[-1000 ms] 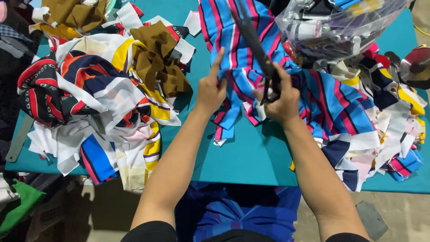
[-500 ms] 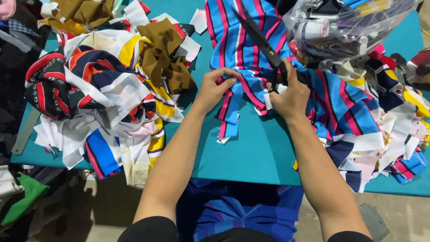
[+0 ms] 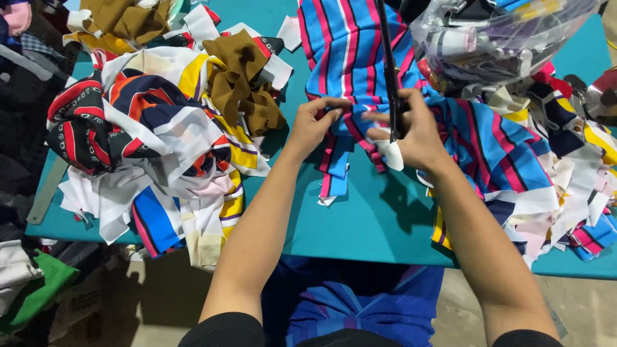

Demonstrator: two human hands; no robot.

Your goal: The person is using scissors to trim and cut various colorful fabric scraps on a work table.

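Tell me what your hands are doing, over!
Left hand pinching striped cloth. Right hand gripping scissors, blades over cloth. Scrap piles beside, nothing blocking.

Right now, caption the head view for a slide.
Right hand works dark scissors along blue, pink-striped fabric that the left hand pinches, on a teal table heaped with scraps.

You worked at a teal bench [image 3: 360,231]; below its near edge lay a grey concrete floor [image 3: 450,308], evenly lit.
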